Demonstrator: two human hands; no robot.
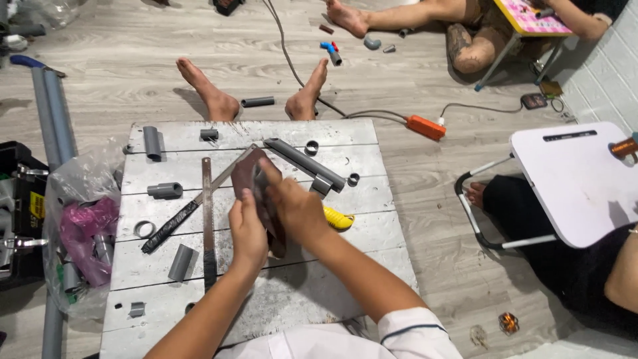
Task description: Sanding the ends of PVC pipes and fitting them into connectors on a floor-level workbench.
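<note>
While my left hand (247,229) clasps the lower edge of a dark brown sheet of sandpaper (260,193), my right hand (298,211) closes over its right side, so the sheet stands tilted between both palms above the middle of the grey plank table (286,306). Just left of my grip lie a long flat file (208,219) and a hacksaw (193,203); a grey pipe (302,161) with an elbow fitting rests beyond, and a yellow handle (339,219) pokes out beside my right wrist.

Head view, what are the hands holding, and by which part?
Both hands, left hand and right hand, grip a flat dark brown piece by its lower half; its upper end sticks out above the fingers.
</note>
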